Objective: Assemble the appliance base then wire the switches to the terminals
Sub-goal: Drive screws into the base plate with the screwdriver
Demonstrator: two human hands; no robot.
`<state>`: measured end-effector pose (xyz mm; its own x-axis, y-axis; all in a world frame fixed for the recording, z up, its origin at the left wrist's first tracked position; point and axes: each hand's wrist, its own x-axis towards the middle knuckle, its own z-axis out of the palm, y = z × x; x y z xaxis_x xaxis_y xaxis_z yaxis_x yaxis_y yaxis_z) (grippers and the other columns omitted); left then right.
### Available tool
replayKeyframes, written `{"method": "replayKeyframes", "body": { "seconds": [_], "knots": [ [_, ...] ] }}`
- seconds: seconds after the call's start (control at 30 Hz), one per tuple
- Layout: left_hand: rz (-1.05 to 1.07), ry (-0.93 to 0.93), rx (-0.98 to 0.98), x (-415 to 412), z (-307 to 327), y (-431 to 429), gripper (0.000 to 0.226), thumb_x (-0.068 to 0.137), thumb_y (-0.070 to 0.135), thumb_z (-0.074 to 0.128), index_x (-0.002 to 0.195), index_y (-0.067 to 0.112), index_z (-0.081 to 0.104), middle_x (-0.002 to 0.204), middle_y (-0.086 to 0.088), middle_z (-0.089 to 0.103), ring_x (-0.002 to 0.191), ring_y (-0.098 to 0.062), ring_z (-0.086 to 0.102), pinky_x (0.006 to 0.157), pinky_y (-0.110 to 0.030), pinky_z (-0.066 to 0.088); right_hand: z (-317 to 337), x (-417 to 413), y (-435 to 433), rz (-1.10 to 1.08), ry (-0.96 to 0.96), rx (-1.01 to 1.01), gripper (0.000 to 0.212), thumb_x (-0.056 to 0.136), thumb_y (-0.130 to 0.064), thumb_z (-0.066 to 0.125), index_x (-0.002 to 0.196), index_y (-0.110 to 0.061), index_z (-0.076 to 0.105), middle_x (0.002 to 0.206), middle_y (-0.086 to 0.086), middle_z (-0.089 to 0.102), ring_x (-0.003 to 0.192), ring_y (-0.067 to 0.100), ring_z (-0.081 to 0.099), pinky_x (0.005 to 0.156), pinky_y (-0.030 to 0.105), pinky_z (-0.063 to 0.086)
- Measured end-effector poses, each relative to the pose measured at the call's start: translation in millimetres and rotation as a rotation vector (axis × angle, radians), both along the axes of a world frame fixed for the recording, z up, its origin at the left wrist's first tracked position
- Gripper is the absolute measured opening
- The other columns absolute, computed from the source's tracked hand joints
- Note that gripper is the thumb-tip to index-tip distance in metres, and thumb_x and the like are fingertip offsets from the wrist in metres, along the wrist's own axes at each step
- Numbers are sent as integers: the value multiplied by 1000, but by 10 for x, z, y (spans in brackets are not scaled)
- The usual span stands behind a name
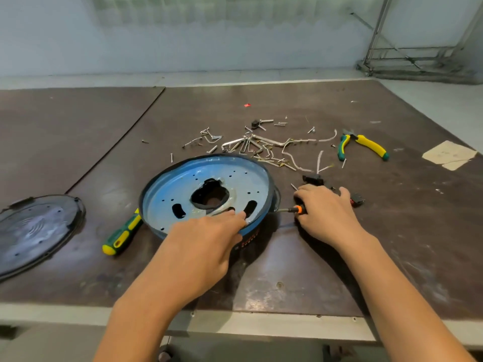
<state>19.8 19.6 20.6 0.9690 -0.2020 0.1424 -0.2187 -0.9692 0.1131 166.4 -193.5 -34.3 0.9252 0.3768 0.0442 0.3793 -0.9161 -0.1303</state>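
– Hands sit nearest the lens; what is each one doing?
– Left hand (209, 236) lies on the near rim of the appliance base (183, 184), fingers straight and pressing down, holding nothing; right hand (326, 212) is curled round a small orange-collared screwdriver (298, 209)

– And the layout, big things first?
– Dark table (339, 270) carries it all; the base sits mid-table, blue underside up; a black cover (39, 231) lies well apart to the left; yellow-green pliers (363, 146) lie far right; a green-yellow screwdriver (122, 235) lies just beside the base's left edge; two switches, one black (312, 178) and one with red (356, 199), lie just beyond the right hand; loose screws and wires (261, 147) are scattered behind the base

– What does the next move turn on?
– My judgement: the base lies to the left of the right hand, and the small screwdriver's shaft runs level, its tip pointing left at the base's right side wall; the right hand is the nearer one for driving, the left for steadying

– Any writing?
– Reddish lettering (251, 237) on the base's near side wall, too blurred to read; no brand legible on the tools
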Motion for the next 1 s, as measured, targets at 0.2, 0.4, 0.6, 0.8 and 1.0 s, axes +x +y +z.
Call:
{"method": "replayKeyframes", "body": {
  "seconds": [0.2,0.4,0.6,0.8,1.0],
  "knots": [
    [-24,154,-83,56,-52,70,29,99,29,51,124,31,65,143,26,49,132,-5,47,97,-40,52,-66,53,-78,7,-43,46,28,90,-23,61,117,-29,67,130,-11,57,123,17,51,107,55,30],
    [-37,161,-202,29,-3,164,35,98,22,54,130,31,63,142,28,50,135,-2,45,106,-40,48,-92,128,-242,91,-54,230,30,82,-5,69,101,-26,78,109,-9,70,109,23,62,91,42,46],
    [-56,188,-177,38,-43,197,33,97,23,55,127,31,66,143,29,48,134,-4,46,103,-41,49,-119,152,-315,149,-142,450,34,76,15,70,93,-13,80,92,4,73,95,29,65,84,41,51],
    [-72,237,-167,80,-116,231,32,93,29,64,124,37,67,147,27,44,138,-4,39,104,-43,48,2,48,-198,180,-110,826,18,93,-3,66,100,-18,75,89,-21,67,84,-8,61,75,4,39],
    [-61,220,-175,112,-141,250,41,88,29,71,125,47,65,143,30,45,133,-3,42,101,-41,51,257,-204,29,364,211,1188,10,92,-8,68,95,-17,71,71,-14,63,65,5,54,61,19,45]
  ]
}}
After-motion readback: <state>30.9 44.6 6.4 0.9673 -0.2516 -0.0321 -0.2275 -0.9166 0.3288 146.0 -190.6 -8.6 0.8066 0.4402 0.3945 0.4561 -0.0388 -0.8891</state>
